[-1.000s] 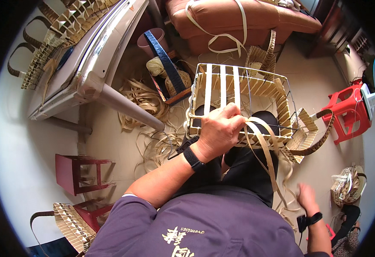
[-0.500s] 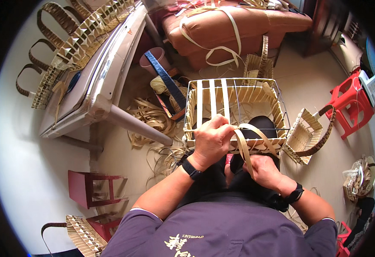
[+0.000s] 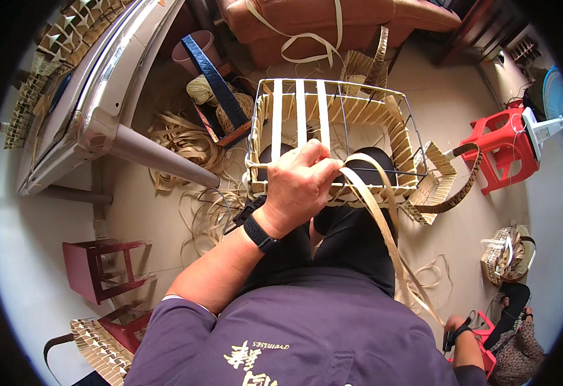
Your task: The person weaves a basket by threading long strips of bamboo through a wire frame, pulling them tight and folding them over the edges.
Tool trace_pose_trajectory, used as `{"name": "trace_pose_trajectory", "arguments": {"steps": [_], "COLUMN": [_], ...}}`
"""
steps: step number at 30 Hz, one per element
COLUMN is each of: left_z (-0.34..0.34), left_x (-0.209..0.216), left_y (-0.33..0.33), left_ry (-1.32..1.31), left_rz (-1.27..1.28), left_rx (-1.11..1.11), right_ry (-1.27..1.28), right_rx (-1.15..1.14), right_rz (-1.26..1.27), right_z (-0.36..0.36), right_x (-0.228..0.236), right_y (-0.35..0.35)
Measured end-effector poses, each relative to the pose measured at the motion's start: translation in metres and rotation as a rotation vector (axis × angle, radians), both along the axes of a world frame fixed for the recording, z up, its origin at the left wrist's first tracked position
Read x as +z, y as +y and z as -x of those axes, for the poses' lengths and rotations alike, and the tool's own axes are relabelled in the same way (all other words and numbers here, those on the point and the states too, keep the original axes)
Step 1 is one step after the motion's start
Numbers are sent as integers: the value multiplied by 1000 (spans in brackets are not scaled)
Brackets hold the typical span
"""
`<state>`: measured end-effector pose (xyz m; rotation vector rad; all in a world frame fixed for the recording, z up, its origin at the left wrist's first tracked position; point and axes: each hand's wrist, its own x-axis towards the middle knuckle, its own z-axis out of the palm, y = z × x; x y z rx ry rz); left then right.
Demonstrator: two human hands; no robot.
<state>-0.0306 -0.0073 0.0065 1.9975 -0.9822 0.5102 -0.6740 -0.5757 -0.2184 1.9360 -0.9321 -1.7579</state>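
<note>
A wire-framed basket (image 3: 405, 145) rests on my lap, its sides wrapped in tan strips. Three pale strips (image 3: 300, 106) run across its left part, and bare black wires show to the right of them. My left hand (image 3: 300, 180) is closed at the basket's near edge, pinching a long tan strip (image 3: 375, 215) between thumb and fingers. From there the strip loops over the near rim and stretches down to the lower right. At its far end is my right hand (image 3: 454, 323), closed on the strip; its fingers are mostly hidden.
A table leg (image 3: 165, 153) reaches in from the left, near a heap of loose strips (image 3: 188, 145) and a blue-handled box (image 3: 214, 83). Beside the basket stands a small handled basket (image 3: 432, 183). A red stool (image 3: 503, 145) and fan (image 3: 561, 122) are at right.
My right hand has swung from near the basket out to the lower right, drawing the strip long. My left hand keeps its pinch. The whole view has shifted, with the basket appearing higher and further left.
</note>
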Motion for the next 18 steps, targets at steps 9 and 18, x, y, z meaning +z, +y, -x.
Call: {"name": "trace_pose_trajectory", "arguments": {"steps": [9, 18], "left_z": [-2, -5], "left_x": [-5, -16], "left_y": [10, 12], "left_ry": [-1, 1], "left_rz": [-64, -33], "left_rx": [56, 52], "right_ry": [-1574, -1558], "right_rx": [57, 1], "right_rz": [-1009, -1244], "right_z": [-443, -505], "right_x": [189, 199], "right_y": [236, 339]}}
